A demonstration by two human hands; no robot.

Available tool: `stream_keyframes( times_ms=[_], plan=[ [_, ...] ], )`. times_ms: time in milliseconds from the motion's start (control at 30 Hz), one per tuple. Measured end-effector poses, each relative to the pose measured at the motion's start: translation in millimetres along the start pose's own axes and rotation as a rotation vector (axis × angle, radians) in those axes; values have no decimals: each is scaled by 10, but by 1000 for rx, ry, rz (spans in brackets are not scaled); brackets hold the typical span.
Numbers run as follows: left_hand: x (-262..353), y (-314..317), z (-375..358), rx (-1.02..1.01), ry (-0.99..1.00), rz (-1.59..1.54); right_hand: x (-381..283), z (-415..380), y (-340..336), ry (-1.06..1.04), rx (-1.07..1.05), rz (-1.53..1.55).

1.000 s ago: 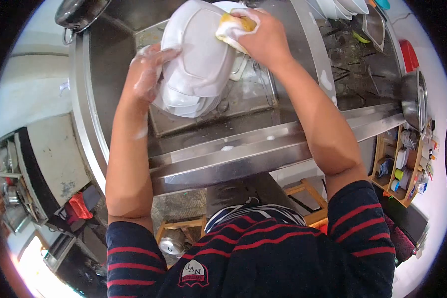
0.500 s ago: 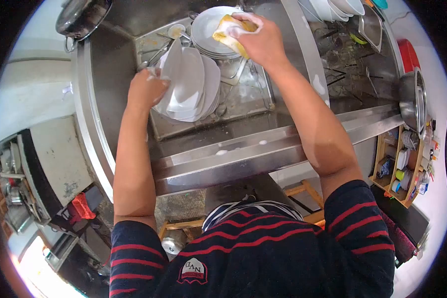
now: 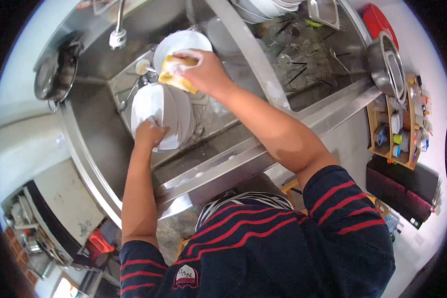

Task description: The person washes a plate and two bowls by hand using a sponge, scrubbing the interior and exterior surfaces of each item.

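Observation:
My left hand is closed on the near edge of a white plate, its thumb over the rim. This plate leans, face up, against a stack of white plates in the sink basin. A soapy yellow sponge is in the grip of my right hand, with foam over the fingers. It is held above the basin, between the stack and a round white plate farther back. Spoons and a small white cup lie left of the round plate.
A tap hangs over the back of the basin. To the left, a dark pot sits at the sink's edge. Past the steel divider, the right basin holds glassware and white bowls. Metal bowls stand at the right rim.
The view has turned and shifted, bringing the tap into sight. The plate in my left hand went from standing edge-on to tilted face up. The sponge stays in my right hand, now nearer the plates.

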State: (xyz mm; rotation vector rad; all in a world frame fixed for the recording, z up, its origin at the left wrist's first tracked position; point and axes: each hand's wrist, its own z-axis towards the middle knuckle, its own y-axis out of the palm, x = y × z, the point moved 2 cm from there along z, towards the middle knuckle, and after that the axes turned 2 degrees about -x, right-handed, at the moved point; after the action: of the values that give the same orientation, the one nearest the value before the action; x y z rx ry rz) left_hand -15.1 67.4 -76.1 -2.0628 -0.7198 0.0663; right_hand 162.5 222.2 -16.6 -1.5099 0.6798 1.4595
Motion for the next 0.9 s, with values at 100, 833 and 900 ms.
stream_keyframes(
  times_ms=[100,833,900],
  plan=[
    [-37,91,41,21,-17,-38,43,11,48,39,13,13],
    [-379,196,252,420,78,-653,73,59,183,373,-88,596],
    [-217,-17,165,529,95,-809,-17,96,138,407,-67,697]
  ],
)
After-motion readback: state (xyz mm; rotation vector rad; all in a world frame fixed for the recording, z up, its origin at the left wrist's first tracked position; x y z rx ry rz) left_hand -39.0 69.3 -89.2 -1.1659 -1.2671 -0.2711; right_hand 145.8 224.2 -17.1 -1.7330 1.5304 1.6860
